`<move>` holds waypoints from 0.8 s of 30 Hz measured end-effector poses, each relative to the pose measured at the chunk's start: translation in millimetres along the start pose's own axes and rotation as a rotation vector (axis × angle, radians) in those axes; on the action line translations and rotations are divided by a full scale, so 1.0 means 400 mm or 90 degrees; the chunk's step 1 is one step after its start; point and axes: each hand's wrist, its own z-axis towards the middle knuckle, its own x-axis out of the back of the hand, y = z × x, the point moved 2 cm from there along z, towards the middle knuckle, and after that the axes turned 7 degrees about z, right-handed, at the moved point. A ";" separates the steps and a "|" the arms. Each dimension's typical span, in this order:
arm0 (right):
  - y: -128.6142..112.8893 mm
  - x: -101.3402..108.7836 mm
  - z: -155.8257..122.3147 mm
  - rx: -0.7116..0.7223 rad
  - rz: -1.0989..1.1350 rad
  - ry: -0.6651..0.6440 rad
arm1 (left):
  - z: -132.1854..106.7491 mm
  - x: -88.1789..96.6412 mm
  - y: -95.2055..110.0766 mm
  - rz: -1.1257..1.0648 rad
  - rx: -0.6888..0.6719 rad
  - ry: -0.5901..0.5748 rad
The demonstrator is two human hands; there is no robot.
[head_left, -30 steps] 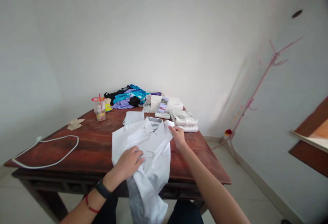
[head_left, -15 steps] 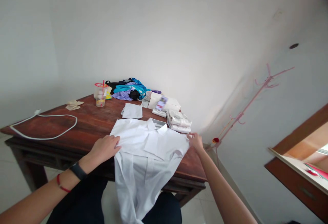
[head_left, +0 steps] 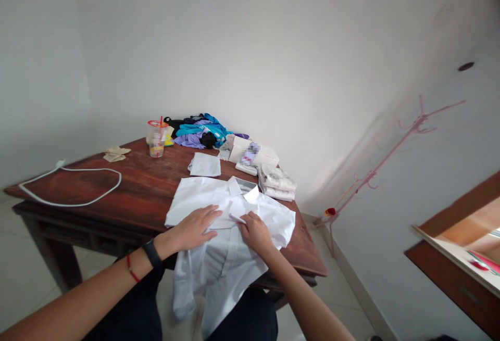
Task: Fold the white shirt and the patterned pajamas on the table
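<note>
A white collared shirt lies front up, its collar at the far side and its lower part hanging over the near table edge towards my lap. My left hand rests flat on the left half of the shirt front, fingers spread. Just right of it, my right hand has its fingers closed on the edge of the shirt's front below the collar. The fabric at those fingertips is lifted and folded a little. The shirt's sleeves are hard to make out.
On the dark wooden table are a small folded white cloth, folded white clothes, a white box, a pile of coloured clothes, a plastic cup, a white cable and a crumpled napkin. A pink coat stand leans rightward.
Both hands have moved inward from the shirt's two shoulder sides to its middle. My left hand now lies flat; my right hand has taken the front edge. The lower part hangs less far down.
</note>
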 end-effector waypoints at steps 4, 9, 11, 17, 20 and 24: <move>0.072 0.059 -0.012 -0.013 0.191 0.076 | -0.006 -0.045 -0.035 0.055 0.066 0.008; 0.175 0.186 -0.095 -0.207 0.515 0.343 | -0.006 -0.060 -0.056 0.084 0.097 0.005; 0.197 0.225 -0.143 -0.277 0.631 0.421 | -0.005 -0.060 -0.057 0.094 0.109 -0.013; 0.179 0.226 -0.239 -0.326 0.772 0.385 | -0.006 -0.059 -0.052 0.039 0.129 0.019; 0.154 0.212 -0.236 -0.320 0.804 0.375 | 0.004 -0.036 -0.057 -0.152 0.194 0.072; 0.122 0.194 -0.203 -0.216 0.638 0.271 | 0.022 0.043 -0.105 -0.574 0.407 0.243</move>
